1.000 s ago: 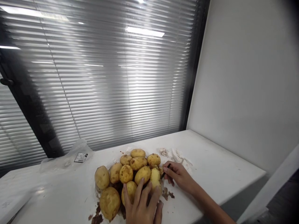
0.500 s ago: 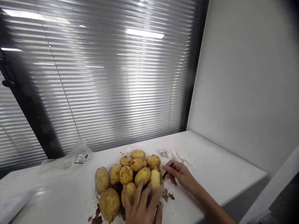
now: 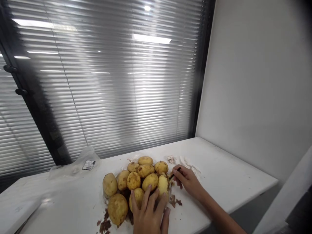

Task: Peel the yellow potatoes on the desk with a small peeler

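Observation:
Several yellow potatoes lie bunched on clear plastic on the white table, a large one (image 3: 117, 209) at the near left. My left hand (image 3: 149, 213) rests with spread fingers over the near potatoes, touching a round one (image 3: 137, 198) and the lower end of a partly peeled, pale potato (image 3: 162, 186). To the right of that potato, my right hand (image 3: 186, 180) pinches a thin dark tool (image 3: 175, 173), its tip near the potato's upper right side. Brown scraps (image 3: 175, 201) lie beside the pile.
A clear plastic bag with a label (image 3: 88, 164) lies at the back left of the table (image 3: 226, 175). Crumpled white tissue (image 3: 188, 164) is behind my right hand. A white box-like object (image 3: 18, 214) stands at the near left. Window blinds and a wall border the table.
The whole view has shifted slightly, so the potatoes appear a little further right. The dark tool in my right hand is tilted flatter than before. My left hand stays on the potatoes.

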Demonstrator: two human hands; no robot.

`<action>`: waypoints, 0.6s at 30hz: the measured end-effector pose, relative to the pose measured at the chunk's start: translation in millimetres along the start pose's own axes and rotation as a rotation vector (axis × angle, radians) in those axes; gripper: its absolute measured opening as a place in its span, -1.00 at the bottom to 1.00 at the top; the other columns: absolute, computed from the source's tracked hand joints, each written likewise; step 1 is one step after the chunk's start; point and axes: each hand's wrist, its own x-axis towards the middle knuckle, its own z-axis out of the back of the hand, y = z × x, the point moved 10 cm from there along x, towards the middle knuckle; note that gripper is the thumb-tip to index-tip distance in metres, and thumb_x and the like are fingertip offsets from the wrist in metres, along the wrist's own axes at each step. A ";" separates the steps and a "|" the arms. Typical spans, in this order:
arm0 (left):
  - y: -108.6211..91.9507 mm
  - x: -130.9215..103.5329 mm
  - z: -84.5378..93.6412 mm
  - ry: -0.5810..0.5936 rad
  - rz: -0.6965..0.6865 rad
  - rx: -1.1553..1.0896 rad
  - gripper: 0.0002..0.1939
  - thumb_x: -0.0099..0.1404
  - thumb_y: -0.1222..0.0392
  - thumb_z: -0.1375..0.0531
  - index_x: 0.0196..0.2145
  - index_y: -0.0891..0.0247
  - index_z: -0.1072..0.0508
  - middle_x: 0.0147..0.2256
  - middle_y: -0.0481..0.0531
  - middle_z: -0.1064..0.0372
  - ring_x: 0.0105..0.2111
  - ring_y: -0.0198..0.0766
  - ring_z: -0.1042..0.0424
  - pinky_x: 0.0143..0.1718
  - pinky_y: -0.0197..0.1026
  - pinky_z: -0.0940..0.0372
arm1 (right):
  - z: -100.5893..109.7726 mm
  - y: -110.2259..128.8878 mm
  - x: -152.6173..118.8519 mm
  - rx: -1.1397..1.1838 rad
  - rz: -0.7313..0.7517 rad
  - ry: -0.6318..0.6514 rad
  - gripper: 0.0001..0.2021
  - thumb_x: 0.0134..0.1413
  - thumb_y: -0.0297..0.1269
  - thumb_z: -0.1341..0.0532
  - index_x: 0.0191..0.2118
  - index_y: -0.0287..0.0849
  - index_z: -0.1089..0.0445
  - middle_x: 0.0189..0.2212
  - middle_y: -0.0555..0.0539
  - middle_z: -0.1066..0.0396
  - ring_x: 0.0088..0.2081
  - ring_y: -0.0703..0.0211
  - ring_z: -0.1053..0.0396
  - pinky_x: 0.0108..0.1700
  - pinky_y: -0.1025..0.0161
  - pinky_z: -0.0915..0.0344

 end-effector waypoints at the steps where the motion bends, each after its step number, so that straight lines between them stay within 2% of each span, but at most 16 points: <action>1: 0.0 -0.2 0.2 0.000 0.001 -0.003 -0.75 0.36 0.12 -0.08 -0.06 -0.01 -0.47 -0.10 -0.10 -0.48 0.09 -0.18 -0.32 0.34 0.24 0.43 | 4.3 0.3 0.7 0.002 0.011 -0.041 -0.58 0.17 0.15 -0.15 -0.38 -0.15 -0.33 -0.58 0.04 -0.35 -0.65 0.28 -0.26 -0.66 0.35 -0.17; 4: 0.2 -0.9 -0.6 0.015 0.006 -0.007 -0.74 0.37 0.12 -0.07 -0.04 -0.01 -0.46 -0.09 -0.09 -0.47 0.11 -0.17 -0.30 0.34 0.24 0.43 | 10.8 0.5 1.7 -0.024 0.033 -0.093 -0.59 0.18 0.16 -0.14 -0.38 -0.14 -0.33 -0.58 0.03 -0.36 -0.64 0.26 -0.26 -0.65 0.34 -0.17; 10: 0.3 -0.1 1.4 0.031 0.026 -0.022 -0.73 0.37 0.11 -0.06 -0.03 -0.02 -0.45 -0.08 -0.09 -0.46 0.08 -0.13 -0.31 0.33 0.26 0.43 | 9.3 13.5 -0.9 -0.183 0.162 -0.088 -0.63 0.22 0.07 -0.14 -0.40 -0.14 -0.39 -0.58 0.01 -0.39 -0.60 0.23 -0.27 -0.53 0.28 -0.20; 14: -1.5 2.3 4.7 0.039 0.024 -0.015 -0.74 0.37 0.14 -0.07 -0.04 0.02 -0.45 -0.10 -0.05 -0.45 0.07 -0.12 -0.31 0.33 0.25 0.43 | 6.4 12.8 1.0 -0.121 0.164 -0.079 -0.60 0.19 0.12 -0.15 -0.39 -0.14 -0.39 -0.58 0.02 -0.41 -0.61 0.25 -0.27 -0.53 0.28 -0.23; 18: -4.6 3.0 4.2 0.061 0.013 0.000 -0.76 0.35 0.18 -0.10 -0.06 0.04 -0.46 -0.12 -0.04 -0.45 0.09 -0.13 -0.29 0.34 0.21 0.46 | 5.9 9.2 5.8 -0.025 0.110 -0.044 -0.55 0.11 0.20 -0.17 -0.41 -0.15 -0.35 -0.61 0.04 -0.38 -0.67 0.28 -0.24 -0.66 0.35 -0.12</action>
